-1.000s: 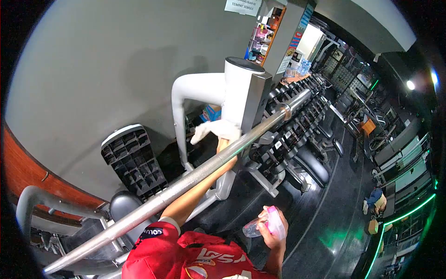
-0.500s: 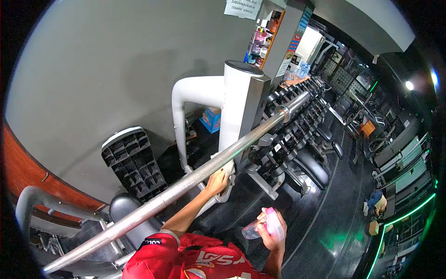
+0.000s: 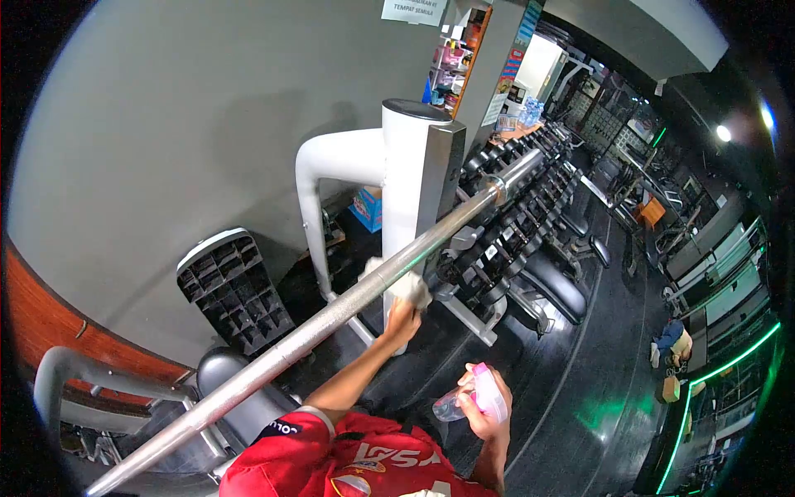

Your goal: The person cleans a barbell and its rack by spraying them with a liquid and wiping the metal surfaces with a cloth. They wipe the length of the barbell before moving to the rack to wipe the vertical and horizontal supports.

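Note:
A pale cloth (image 3: pixel 411 289) is gripped in my left hand (image 3: pixel 402 320), bunched at the lower part of a white upright post (image 3: pixel 406 182). Part of the cloth shows on the far side of a long metal barbell (image 3: pixel 331 315), which slants across the view above my forearm. The bar hides where the cloth meets the post. In my right hand (image 3: pixel 489 414), lower down near my red shirt, is a clear spray bottle (image 3: pixel 490 396) with a pink and white head; my fingers wrap round its neck.
Rows of dumbbells (image 3: pixel 530 215) on a rack run back behind the post, beside a black bench (image 3: pixel 551 286). A black ribbed panel (image 3: pixel 236 286) leans against the grey wall. A blue box (image 3: pixel 367 209) lies behind the post. Far right, a person (image 3: pixel 672 341) is low to the floor.
My left hand and the cloth have moved up and a little to the right along the post. The right hand still holds the spray bottle. The view has shifted slightly.

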Demonstrator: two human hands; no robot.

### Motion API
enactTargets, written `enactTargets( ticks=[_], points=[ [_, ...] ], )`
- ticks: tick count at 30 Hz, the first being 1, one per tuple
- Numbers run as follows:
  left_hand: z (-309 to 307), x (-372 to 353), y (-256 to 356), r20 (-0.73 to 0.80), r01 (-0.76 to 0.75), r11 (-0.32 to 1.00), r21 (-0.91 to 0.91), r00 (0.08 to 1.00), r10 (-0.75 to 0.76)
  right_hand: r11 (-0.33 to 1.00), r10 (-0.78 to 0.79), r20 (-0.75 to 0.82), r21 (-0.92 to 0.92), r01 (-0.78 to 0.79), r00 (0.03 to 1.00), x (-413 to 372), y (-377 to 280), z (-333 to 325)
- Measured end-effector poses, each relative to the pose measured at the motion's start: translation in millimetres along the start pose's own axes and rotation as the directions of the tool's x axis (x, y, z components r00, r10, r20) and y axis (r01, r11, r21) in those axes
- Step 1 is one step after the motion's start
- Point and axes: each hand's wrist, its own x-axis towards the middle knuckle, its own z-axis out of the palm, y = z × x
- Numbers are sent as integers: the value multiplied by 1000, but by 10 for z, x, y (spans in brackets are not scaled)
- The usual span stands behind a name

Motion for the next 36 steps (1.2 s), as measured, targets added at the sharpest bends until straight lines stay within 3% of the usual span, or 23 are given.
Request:
enactTargets(
  ticks=[1,2,4,6,7,8,10,12,13,17,19,20,22,24,26,27,28,29,31,32,33,34,36],
  points=[
    [-1,-238,-129,86,137,989,-48,987,-132,1000,-26,1,-8,26,1000,10,15,-8],
    [19,-478,-462,188,125,989,-85,976,-107,1000,-27,3,-9,27,1000,14,44,-19],
    [-75,-668,-620,190,96,995,24,977,-99,984,-152,72,-81,158,986,23,98,-42],
    [-113,-469,-432,68,287,952,-103,957,-282,984,-154,79,-74,160,985,21,87,-40],
    [-137,-305,-324,-147,38,998,-57,988,-46,985,-154,87,-61,159,984,16,80,-28],
    [-184,-146,-233,-195,-4,1000,-24,981,0,985,-154,89,-63,160,984,13,58,-12],
    [-310,187,56,-206,-21,996,83,978,38,1000,-28,21,-7,28,999,-7,-8,18],
    [-343,489,36,-45,182,968,172,983,-177,1000,3,28,-8,-2,1000,-2,-50,29],
    [-325,546,9,-43,186,968,169,983,-181,999,33,37,-8,-33,999,-3,-60,30],
    [-162,784,-54,-17,-47,964,262,998,53,997,-23,49,-66,27,998,-23,-10,13],
    [-116,754,-34,-48,-179,961,210,980,193,995,102,-50,-14,-103,994,-34,-63,46],
    [-86,671,54,-108,-7,993,118,994,19,995,103,-46,-10,-103,994,-42,-26,45],
    [-94,428,0,35,130,987,94,990,-134,996,85,-94,-18,-87,992,-73,111,-4],
    [101,91,-303,-93,-36,981,191,994,54,998,57,-100,-35,-61,993,-70,192,-10],
    [144,-211,-616,7,51,980,194,999,-54,993,77,-169,99,-60,983,-43,148,7],
    [62,-245,-625,144,334,924,187,921,-362,997,53,-152,65,-44,987,-39,172,-16],
    [25,-234,-632,274,580,785,217,736,-619,997,48,-153,60,-40,987,-37,178,-24],
    [49,-183,-670,275,579,788,211,738,-616,995,53,-159,94,-38,986,-36,172,-24],
    [88,2,-781,-10,514,857,-14,857,-515,991,60,-162,124,-40,985,-32,156,-39],
    [-50,288,-691,-224,234,960,156,955,-196,993,64,-161,111,-46,985,-23,153,-39],
    [-266,677,-287,-279,141,987,77,953,-114,994,70,-161,100,-55,985,-23,155,-33],
    [-375,950,-187,-279,144,986,78,953,-117,993,73,-158,100,-57,985,-19,178,-35],
    [-538,1425,-82,-283,131,945,-300,934,-219,998,52,-117,-28,-55,992,2,246,-52]
  ],
)
